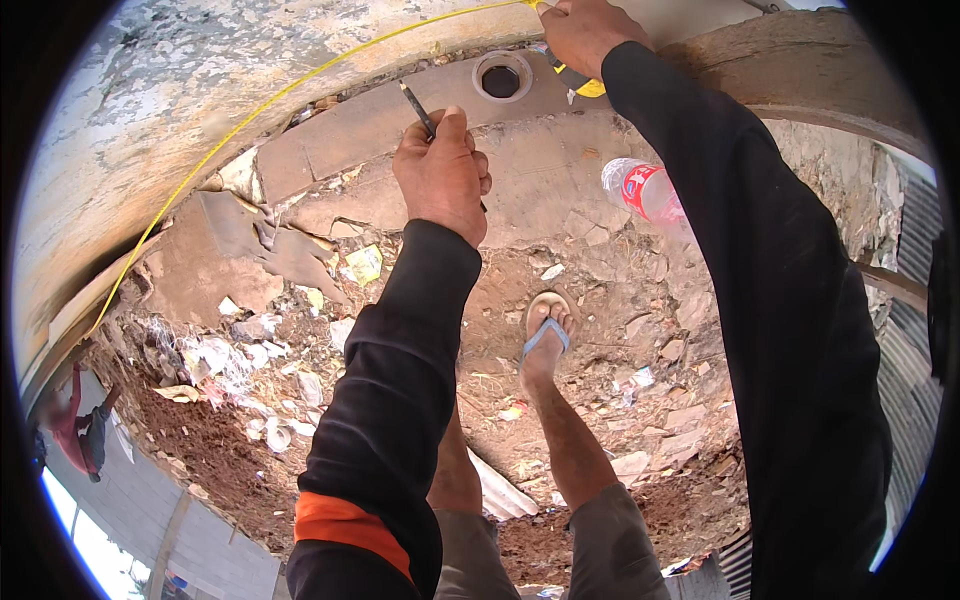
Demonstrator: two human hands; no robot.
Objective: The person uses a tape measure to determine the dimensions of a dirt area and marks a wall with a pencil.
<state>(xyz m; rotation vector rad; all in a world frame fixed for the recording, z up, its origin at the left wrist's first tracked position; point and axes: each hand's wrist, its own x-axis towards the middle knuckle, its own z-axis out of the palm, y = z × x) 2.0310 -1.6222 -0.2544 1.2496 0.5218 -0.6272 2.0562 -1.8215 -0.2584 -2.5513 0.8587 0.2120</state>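
bare foot in a blue-strapped flip-flop point(545, 335) sits on broken red rubble and scattered litter, and that footing looks risky: a loose chunk shifting underfoot could jolt both arms off the mark. up from there, the left hand point(443, 170) is closed round a thin dark pencil point(420, 112), tip pointing up toward the pale concrete ledge point(380, 120), not clearly touching it. a clear plastic bottle with a red label point(640, 190) lies on the rubble just beside the right sleeve; a nudge could roll it. further out, the right hand point(585, 30) is clamped on the case of a yellow tape measure point(585, 85), pressing near the top of the wall, with the yellow blade point(250, 115) arcing away left along the weathered surface. that long unsupported blade could sag, twist or slip, throwing the reading off. the blade's far end runs out of sight at the left rim, the case is mostly hidden under fingers, and the round pipe opening point(501, 78) shows only darkness inside. a figure at lower left is too blurred to read.
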